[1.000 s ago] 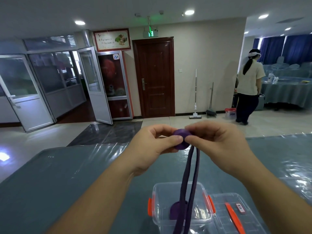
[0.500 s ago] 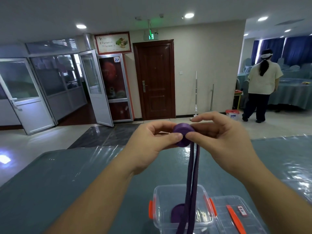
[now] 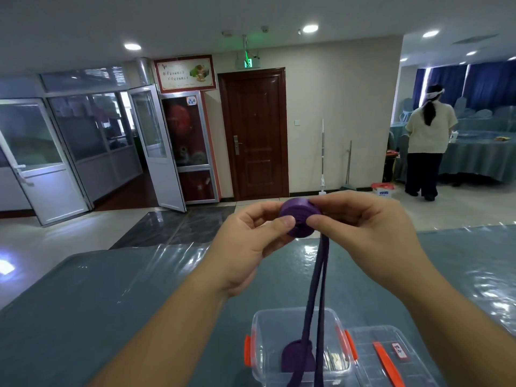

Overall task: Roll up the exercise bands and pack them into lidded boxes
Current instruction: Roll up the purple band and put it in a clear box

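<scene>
A purple exercise band [image 3: 299,216] is partly wound into a thick roll held up above the table. My left hand [image 3: 251,241] pinches the roll from the left and my right hand [image 3: 360,230] pinches it from the right. Two loose strands [image 3: 317,297] hang straight down from the roll into a clear plastic box [image 3: 296,317] with orange latches. Inside that box lies another rolled purple band [image 3: 296,356]. The box's clear lid [image 3: 391,356] with an orange handle lies flat just right of it.
The table [image 3: 111,303] has a teal cloth under glossy plastic film. Beyond it are a tiled floor, a brown door, glass doors at left, and a person [image 3: 427,141] standing with their back turned at a far table on the right.
Both hands have kept winding the band, so the roll is thicker and sits a little higher. The person in the background has walked further right.
</scene>
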Demonstrator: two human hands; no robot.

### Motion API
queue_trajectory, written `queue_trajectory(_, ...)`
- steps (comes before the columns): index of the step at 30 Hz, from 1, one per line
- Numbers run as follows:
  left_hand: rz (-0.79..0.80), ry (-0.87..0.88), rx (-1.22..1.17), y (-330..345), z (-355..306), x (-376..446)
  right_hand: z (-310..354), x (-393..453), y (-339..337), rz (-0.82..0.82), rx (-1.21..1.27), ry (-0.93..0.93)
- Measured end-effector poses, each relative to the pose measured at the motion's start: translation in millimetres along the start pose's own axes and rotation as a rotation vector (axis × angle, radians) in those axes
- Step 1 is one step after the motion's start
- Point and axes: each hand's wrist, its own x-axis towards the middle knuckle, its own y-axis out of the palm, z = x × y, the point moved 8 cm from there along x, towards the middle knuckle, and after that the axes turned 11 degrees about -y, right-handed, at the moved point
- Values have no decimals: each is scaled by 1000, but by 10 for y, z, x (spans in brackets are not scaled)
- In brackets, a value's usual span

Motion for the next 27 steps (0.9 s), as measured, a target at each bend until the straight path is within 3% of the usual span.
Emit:
queue_trajectory(2,6,-5,-31,20,22,-9,24,33,-19,43,-1,2)
queue_trajectory(7,13,-5,267,51,-73,-30,68,73,62,242,-116,-13)
queue_trajectory(11,12,-28,-34,97,-24,-36,-18,44,-10,42,8,7)
queue_trajectory(14,10,-60,-117,122,60,-27,-61,-5,-18,27,92,31)
queue_trajectory(19,-6,-50,281,64,-2,-19,-12,-6,31,231,-51,23)
queue_trajectory(24,65,-69,-48,138,34,-2,-58,-38,-17,6,102,12)
queue_trajectory(27,42,-57,-144,142,89,-4,-75,-44,-20,9,99,25)
